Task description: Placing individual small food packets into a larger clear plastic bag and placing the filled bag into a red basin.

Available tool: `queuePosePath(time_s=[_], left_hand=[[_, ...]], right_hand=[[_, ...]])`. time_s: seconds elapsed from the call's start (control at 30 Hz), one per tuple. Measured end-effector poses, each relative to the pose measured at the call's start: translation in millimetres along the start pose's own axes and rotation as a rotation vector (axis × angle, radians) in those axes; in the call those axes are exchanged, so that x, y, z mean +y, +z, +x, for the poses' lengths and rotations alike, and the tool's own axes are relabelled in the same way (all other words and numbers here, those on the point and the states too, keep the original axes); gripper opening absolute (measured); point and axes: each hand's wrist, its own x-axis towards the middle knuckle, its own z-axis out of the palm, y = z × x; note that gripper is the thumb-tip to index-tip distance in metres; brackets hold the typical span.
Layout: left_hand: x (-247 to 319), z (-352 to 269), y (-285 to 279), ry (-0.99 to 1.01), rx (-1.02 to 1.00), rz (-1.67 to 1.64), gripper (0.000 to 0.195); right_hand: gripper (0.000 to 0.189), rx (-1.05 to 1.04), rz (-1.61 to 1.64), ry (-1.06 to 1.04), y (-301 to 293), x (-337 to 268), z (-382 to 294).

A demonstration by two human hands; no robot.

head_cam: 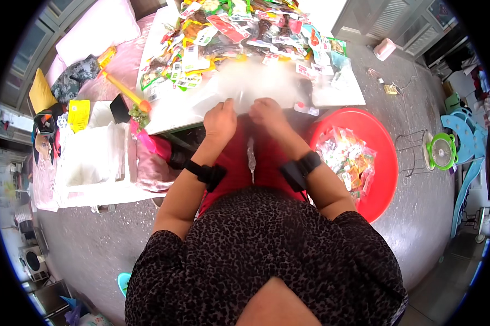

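Observation:
My left hand [221, 118] and my right hand [268, 114] are at the near edge of a white table [171, 116], a short gap apart. Both are closed on the near edge of a clear plastic bag [245, 83], which spreads blurred and cloudy over the table beyond them. Behind the bag lies a wide heap of printed plastic food packets [228, 30]. A dark packet [305, 91] with a white end lies to the right of the bag, close to the table's edge. The fingertips are partly hidden by the hands themselves.
A red plastic tub [385, 163] holding small packets [348, 161] stands on the floor at the right. At the left are a white foam box [133, 159] with white sheets, a yellow-handled tool [124, 90] and a pink bed. A green fan [441, 151] stands far right.

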Motion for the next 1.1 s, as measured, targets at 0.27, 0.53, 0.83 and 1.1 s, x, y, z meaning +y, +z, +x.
queuePosePath(time_s=[0.27,0.53,0.83,1.1], left_hand=[[-1,4,16,-0.034,-0.224,0.092,0.015],[0,12,13,-0.145,-0.387,0.021,0.013],[13,17,15,-0.226,-0.469,-0.033,0.018],[18,22,16,-0.268,-0.51,-0.159,0.033]], right_hand=[[0.02,0.135,0.191,-0.156,-116,87,-4],[0.012,0.381,0.65,-0.029,-106,28,8],[0.005,0.304,0.018,-0.2,-85,-8,-56],[0.008,0.11,0.153,-0.045,-77,-21,-68]])
